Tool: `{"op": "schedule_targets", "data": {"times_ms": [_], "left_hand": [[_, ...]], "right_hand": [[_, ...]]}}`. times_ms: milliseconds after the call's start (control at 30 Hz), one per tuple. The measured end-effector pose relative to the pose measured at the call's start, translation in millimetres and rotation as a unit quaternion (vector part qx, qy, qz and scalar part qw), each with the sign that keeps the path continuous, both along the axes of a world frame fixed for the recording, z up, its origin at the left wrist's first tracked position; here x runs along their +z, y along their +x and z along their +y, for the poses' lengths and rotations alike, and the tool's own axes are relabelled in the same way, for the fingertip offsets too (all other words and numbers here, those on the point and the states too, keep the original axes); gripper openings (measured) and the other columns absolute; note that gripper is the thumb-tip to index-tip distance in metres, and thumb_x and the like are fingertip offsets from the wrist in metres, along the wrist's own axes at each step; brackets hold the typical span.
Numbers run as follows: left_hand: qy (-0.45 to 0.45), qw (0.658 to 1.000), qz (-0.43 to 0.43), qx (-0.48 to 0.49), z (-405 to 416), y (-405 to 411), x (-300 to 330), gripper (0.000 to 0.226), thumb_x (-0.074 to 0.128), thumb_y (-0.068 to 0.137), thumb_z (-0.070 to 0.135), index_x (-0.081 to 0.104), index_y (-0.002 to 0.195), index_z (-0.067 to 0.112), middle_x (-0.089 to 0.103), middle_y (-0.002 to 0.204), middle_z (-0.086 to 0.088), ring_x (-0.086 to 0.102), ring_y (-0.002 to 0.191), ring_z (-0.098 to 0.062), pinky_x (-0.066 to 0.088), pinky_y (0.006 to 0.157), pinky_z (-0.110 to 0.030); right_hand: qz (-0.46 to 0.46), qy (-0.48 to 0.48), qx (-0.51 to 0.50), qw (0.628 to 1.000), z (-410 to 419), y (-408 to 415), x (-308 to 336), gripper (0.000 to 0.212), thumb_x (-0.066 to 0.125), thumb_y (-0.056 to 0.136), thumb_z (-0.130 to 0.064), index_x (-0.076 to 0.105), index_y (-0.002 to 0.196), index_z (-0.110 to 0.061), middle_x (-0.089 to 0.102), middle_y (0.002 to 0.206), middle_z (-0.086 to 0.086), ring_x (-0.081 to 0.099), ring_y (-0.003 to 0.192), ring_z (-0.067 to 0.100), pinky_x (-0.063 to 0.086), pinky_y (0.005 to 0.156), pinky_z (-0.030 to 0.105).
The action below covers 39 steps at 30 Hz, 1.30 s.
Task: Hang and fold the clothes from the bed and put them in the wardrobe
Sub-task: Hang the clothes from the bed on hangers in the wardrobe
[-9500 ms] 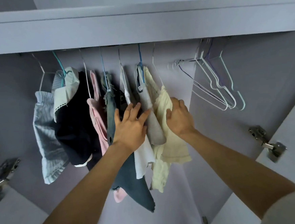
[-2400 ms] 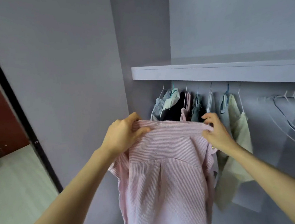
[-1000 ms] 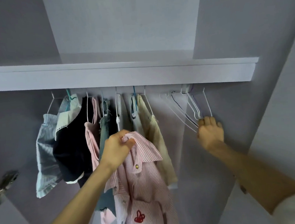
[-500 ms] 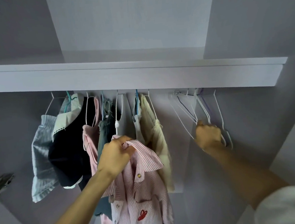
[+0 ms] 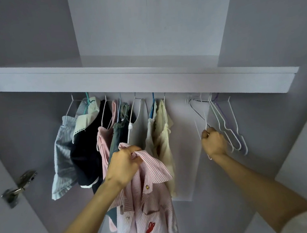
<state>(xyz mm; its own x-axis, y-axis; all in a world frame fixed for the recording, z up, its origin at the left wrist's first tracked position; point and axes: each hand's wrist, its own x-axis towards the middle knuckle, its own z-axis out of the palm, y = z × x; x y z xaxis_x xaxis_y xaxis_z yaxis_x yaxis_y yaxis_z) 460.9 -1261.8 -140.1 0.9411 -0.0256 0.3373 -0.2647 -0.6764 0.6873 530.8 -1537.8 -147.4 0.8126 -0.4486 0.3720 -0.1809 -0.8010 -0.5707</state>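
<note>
A: Shirt (image 5: 146,205), pink with white stripes, hangs in front of the wardrobe opening, low in the middle of the view. It has a red mark on its front and small buttons down the placket.

B: What has hold of it?

A: The left hand (image 5: 124,166) grips it by the collar, fingers curled tight round a bunch of cloth, so the rest of it drops straight down below the wrist.

B: And the other one of the hands?

A: The right hand (image 5: 213,142) is up to the right, closed in a fist round the lower part of a white wire hanger (image 5: 201,116), which slants down from under the shelf to the fist.

B: Are there more hangers?

A: Yes, a bunch of bare hangers (image 5: 230,126), white and pale purple, hangs just to the right of that fist.

B: What is behind the shirt?

A: A row of hung clothes: a grey-striped piece (image 5: 62,156) at the far left, then a dark garment with a white collar (image 5: 85,149), a pink top (image 5: 104,144), a grey-green one (image 5: 119,135), a pale grey one (image 5: 138,130) and a cream blouse (image 5: 164,139).

B: Above them?

A: The wardrobe's white shelf (image 5: 142,80) runs across. A metal door hinge (image 5: 18,187) shows blurred at the left edge.
</note>
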Motion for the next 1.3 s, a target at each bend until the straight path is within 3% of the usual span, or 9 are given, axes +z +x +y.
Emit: {"op": "schedule_targets", "data": {"times_ms": [200, 300, 500, 733, 867, 1033, 1100, 1233, 1300], "left_hand": [[-0.056, 0.997, 0.044, 0.023, 24.5, -43.0, -23.9, 0.032, 0.056, 0.081, 0.0, 0.073, 0.103, 0.016, 0.071, 0.092, -0.003, 0.064, 0.077, -0.02, 0.051, 0.078, -0.025], [-0.061, 0.996, 0.063, 0.014, 37.5, -62.4, -39.7, 0.033, 0.054, 0.081, -0.003, 0.073, 0.1, 0.015, 0.068, 0.087, 0.001, 0.062, 0.077, -0.022, 0.051, 0.081, -0.029], [-0.077, 0.993, 0.089, -0.021, 54.2, -91.5, -61.6, 0.028, 0.056, 0.083, -0.006, 0.071, 0.101, 0.009, 0.068, 0.093, -0.004, 0.06, 0.076, -0.02, 0.053, 0.083, -0.035], [-0.087, 0.99, 0.108, -0.01, 71.1, -110.7, -65.0, 0.018, 0.06, 0.085, 0.002, 0.07, 0.095, 0.014, 0.066, 0.088, 0.0, 0.06, 0.075, -0.019, 0.046, 0.066, -0.018], [-0.164, 0.972, 0.167, -0.028, 88.2, -113.6, -65.4, 0.02, 0.064, 0.084, 0.001, 0.065, 0.089, 0.021, 0.066, 0.087, -0.002, 0.062, 0.083, -0.019, 0.048, 0.071, -0.019], [-0.155, 0.945, 0.257, -0.131, 113.1, -112.2, -38.5, 0.066, 0.066, 0.083, -0.005, 0.036, 0.131, 0.029, 0.058, 0.098, 0.002, 0.057, 0.086, -0.008, 0.049, 0.075, -0.017], [-0.083, 0.954, 0.244, -0.151, 119.5, -110.4, -24.2, 0.065, 0.062, 0.085, -0.005, 0.033, 0.136, 0.023, 0.06, 0.093, -0.005, 0.057, 0.083, -0.012, 0.048, 0.072, -0.017], [0.232, 0.953, 0.124, -0.149, 125.4, -109.7, -12.2, 0.045, 0.061, 0.086, 0.004, 0.052, 0.128, 0.015, 0.068, 0.102, -0.001, 0.062, 0.099, -0.02, 0.045, 0.088, -0.025], [0.234, 0.965, 0.057, -0.105, 129.8, -114.8, -5.0, 0.03, 0.061, 0.086, 0.004, 0.064, 0.114, 0.015, 0.07, 0.105, 0.0, 0.063, 0.101, -0.02, 0.045, 0.089, -0.027]], "right_hand": [[-0.051, 0.126, 0.035, 0.99, 24.6, -72.7, -52.3, 0.039, 0.049, 0.091, -0.004, 0.037, 0.056, -0.017, 0.05, 0.059, 0.013, 0.046, 0.066, 0.026, 0.031, 0.063, 0.029], [-0.102, 0.174, 0.026, 0.979, 45.1, -135.3, -82.2, 0.035, 0.051, 0.091, 0.0, 0.039, 0.06, -0.012, 0.035, 0.051, -0.002, 0.04, 0.054, 0.013, 0.03, 0.055, 0.026], [-0.133, 0.322, 0.029, 0.937, 58.7, -181.1, -104.6, 0.013, 0.051, 0.091, 0.003, 0.053, 0.088, -0.009, 0.05, 0.056, 0.009, 0.049, 0.043, 0.005, 0.045, 0.047, 0.022], [-0.169, 0.345, 0.053, 0.922, 91.9, -208.0, -93.5, 0.027, 0.05, 0.096, -0.014, 0.052, 0.07, -0.015, 0.041, 0.051, -0.007, 0.042, 0.044, 0.0, 0.033, 0.047, 0.009], [-0.189, 0.492, 0.051, 0.849, 105.3, -211.7, -64.8, 0.044, 0.038, 0.101, -0.03, 0.048, 0.062, -0.012, 0.038, 0.034, -0.006, 0.034, 0.032, 0.001, 0.028, 0.035, 0.013], [-0.156, 0.653, 0.086, 0.736, 106.2, -196.2, -46.3, 0.048, 0.036, 0.1, -0.04, 0.034, 0.059, -0.015, 0.024, 0.03, -0.006, 0.021, 0.025, 0.005, 0.014, 0.03, 0.013], [-0.112, 0.647, 0.12, 0.745, 111.0, -185.2, -46.6, 0.051, 0.038, 0.1, -0.038, 0.03, 0.055, -0.017, 0.021, 0.03, -0.007, 0.019, 0.024, 0.005, 0.015, 0.031, 0.013], [-0.051, 0.499, 0.145, 0.853, 123.6, -170.0, -43.3, 0.048, 0.046, 0.098, -0.034, 0.036, 0.055, -0.014, 0.034, 0.033, -0.009, 0.031, 0.029, 0.002, 0.026, 0.033, 0.015], [-0.031, 0.431, 0.202, 0.879, 129.7, -166.8, -40.0, 0.045, 0.05, 0.096, -0.029, 0.039, 0.057, -0.012, 0.036, 0.036, -0.01, 0.033, 0.032, 0.001, 0.028, 0.037, 0.014]]}}
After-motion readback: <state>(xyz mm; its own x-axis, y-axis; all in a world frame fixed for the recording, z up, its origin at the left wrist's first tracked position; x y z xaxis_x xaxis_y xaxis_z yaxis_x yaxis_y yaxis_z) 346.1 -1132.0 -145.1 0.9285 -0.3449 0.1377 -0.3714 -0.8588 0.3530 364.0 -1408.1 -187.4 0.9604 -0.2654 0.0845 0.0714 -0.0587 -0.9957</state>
